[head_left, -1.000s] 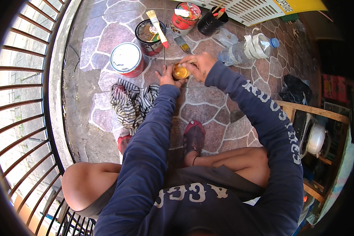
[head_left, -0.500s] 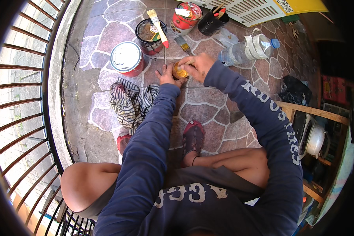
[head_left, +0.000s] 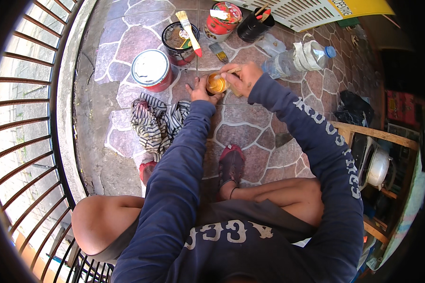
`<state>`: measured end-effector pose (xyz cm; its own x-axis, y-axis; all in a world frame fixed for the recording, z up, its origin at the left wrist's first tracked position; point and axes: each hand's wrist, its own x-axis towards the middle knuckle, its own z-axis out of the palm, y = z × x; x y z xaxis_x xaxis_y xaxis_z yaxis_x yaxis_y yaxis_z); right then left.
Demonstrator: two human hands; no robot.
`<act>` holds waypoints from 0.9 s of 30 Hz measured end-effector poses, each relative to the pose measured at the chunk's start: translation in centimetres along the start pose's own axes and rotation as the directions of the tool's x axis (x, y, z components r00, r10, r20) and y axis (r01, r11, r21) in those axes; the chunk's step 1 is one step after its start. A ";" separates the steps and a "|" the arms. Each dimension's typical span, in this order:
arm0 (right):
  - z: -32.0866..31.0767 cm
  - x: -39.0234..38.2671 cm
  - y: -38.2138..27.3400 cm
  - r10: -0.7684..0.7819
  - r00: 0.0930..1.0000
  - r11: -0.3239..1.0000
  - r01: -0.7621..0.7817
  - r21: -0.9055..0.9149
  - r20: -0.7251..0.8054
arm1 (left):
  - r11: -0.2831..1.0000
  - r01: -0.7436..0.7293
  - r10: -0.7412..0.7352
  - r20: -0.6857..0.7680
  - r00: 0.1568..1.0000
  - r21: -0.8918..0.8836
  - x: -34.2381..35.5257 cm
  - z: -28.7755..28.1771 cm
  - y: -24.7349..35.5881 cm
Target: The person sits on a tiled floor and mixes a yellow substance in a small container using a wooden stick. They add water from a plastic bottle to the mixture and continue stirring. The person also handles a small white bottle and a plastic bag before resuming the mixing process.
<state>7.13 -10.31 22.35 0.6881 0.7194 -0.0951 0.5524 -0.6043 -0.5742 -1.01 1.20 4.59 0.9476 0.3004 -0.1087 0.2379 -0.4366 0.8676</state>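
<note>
Fingers of the right hand (head_left: 245, 79) are pinched together on a pale, thin wooden stick (head_left: 232, 70), a little above the centre of the frame. Fingers of the left hand (head_left: 201, 90) are curved around the left and lower sides of a small round cup (head_left: 216, 85) with golden-yellow liquid, so this hand is the nearer one: it touches the cup directly. From the right fingertips, the cup lies just beside them, toward the left of the frame, and its open mouth faces up to the camera. The visible part of the stick has its long axis nearly across the frame, rising slightly to the right. Whether its end is dipped in the liquid, I cannot tell, because the fingers cover it. A tan strip (head_left: 235, 91) also shows under the right hand; I cannot say if it is the same piece. On the stone-patterned floor (head_left: 241, 123), a flat paintbrush (head_left: 219, 53) lies just above the cup, its bristles pointing to the upper left.
</note>
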 end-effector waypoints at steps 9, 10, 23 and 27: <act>-1.5 -1.1 -2.1 0.089 0.996 0.994 -0.087 0.065 -0.030 | 0.999 0.016 -0.016 0.003 1.000 -0.047 0.0 -0.1 -0.1; -2.1 -1.4 -2.6 0.082 0.996 0.993 -0.079 0.090 -0.039 | 0.998 0.020 -0.020 0.004 1.000 -0.054 0.0 -0.2 -0.2; -6.9 -4.5 -6.4 0.093 0.990 0.993 -0.084 0.088 -0.110 | 0.999 0.039 -0.039 -0.004 0.999 -0.031 0.0 -0.4 0.1; -7.2 -4.8 -6.3 -0.007 0.989 1.000 0.010 0.023 -0.150 | 0.999 0.038 -0.038 0.012 0.999 -0.034 0.0 -0.5 0.1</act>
<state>3.69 -12.43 32.29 0.7471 0.6639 0.0322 0.5487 -0.5887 -0.5936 -1.07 1.62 4.91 0.9404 0.3066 -0.1474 0.2668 -0.3960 0.8786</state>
